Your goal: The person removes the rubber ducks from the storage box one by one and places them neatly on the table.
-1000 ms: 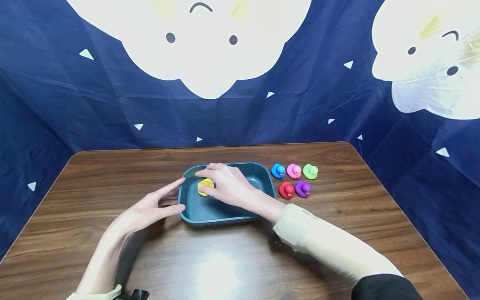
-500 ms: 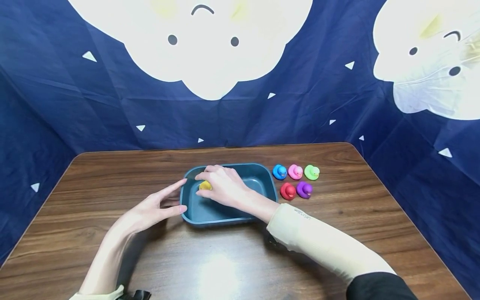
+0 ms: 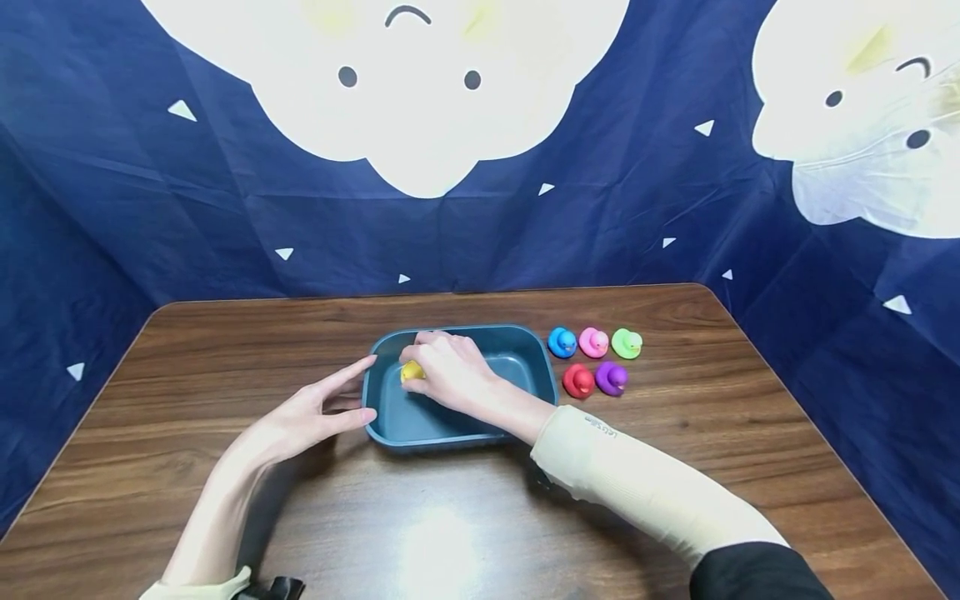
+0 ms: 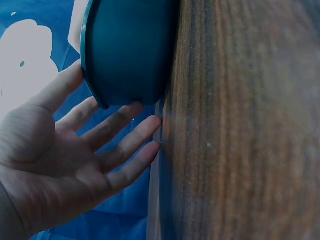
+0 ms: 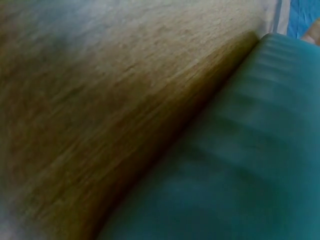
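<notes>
A teal rectangular basin [image 3: 427,425] lies on the wooden table. Inside its left part my right hand [image 3: 453,368] reaches down and grips a yellow rubber duck [image 3: 410,372] between thumb and fingers; most of the duck is hidden by the hand. At the basin's left end is my left hand [image 3: 303,418], fingers spread and fairly straight, its thumb and fingertips touching the rim. The left wrist view shows that hand [image 4: 65,155] against the basin's outer wall [image 4: 132,50]. Only the basin's side [image 5: 250,160] and the table fill most of the right wrist view.
Right of the basin sit several rubber ducks in two rows: blue [image 3: 562,342], pink [image 3: 593,342] and green [image 3: 626,343] behind, red [image 3: 578,381] and purple [image 3: 611,378] in front. A dark blue cloth [image 3: 360,225] with white clouds hangs behind the table [image 3: 225,350].
My right fingers have drawn in around the yellow duck, covering more of it. My left hand stays at the basin's end. The whole head view has shifted slightly.
</notes>
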`<action>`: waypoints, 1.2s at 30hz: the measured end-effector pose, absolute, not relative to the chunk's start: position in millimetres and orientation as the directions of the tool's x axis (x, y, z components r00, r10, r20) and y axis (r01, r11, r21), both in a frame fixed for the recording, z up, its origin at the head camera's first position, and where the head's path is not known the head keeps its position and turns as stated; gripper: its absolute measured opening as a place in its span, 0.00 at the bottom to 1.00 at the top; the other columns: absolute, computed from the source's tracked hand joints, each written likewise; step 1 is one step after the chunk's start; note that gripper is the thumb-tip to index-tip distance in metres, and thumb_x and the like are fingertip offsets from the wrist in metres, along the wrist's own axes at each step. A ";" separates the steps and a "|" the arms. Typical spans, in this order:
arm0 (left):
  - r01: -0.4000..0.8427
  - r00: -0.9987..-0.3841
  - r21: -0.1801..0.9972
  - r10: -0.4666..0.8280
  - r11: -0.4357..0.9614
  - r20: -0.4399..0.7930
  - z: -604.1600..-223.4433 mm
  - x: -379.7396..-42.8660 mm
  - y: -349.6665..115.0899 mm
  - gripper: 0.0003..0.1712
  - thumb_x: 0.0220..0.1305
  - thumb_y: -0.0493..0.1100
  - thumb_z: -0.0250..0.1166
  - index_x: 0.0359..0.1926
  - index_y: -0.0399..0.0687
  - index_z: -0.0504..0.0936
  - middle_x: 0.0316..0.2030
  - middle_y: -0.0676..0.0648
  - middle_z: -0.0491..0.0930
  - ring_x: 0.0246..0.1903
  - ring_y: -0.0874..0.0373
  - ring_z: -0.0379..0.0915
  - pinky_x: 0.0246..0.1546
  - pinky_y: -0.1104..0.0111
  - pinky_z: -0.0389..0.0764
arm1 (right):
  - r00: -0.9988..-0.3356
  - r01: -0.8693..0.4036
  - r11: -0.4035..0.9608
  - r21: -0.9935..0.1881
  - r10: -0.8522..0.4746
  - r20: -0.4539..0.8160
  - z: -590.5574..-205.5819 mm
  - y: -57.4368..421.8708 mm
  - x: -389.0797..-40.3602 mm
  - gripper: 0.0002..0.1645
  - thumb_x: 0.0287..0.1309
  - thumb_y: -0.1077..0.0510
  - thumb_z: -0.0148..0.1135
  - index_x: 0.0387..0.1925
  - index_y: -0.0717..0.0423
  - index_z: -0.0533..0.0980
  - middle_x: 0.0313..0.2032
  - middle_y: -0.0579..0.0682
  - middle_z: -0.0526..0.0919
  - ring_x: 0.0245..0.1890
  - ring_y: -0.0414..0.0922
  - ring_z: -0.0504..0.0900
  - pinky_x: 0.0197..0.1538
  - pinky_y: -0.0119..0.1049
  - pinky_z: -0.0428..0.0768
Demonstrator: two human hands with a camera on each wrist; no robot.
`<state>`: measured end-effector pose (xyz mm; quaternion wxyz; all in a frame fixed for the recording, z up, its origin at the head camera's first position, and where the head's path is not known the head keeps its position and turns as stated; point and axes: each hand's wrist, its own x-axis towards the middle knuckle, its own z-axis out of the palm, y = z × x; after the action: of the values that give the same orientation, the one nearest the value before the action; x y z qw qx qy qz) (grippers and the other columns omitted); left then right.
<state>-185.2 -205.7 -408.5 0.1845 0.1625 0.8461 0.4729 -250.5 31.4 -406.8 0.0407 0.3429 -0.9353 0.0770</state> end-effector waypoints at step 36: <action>0.104 -0.876 0.862 0.456 0.497 -0.157 -408.9 -185.8 -205.4 0.47 0.72 0.52 0.65 0.83 0.54 0.50 0.71 0.35 0.71 0.69 0.39 0.71 0.66 0.48 0.75 | -0.750 -0.660 0.720 -0.214 -0.650 0.123 -395.5 43.8 -240.9 0.21 0.63 0.47 0.72 0.57 0.41 0.85 0.46 0.42 0.85 0.40 0.38 0.79 0.36 0.26 0.77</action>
<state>-185.8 -205.4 -408.9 0.1858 0.1655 0.8449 0.4736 -240.9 43.8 -395.5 0.0198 0.3531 -0.9273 0.1227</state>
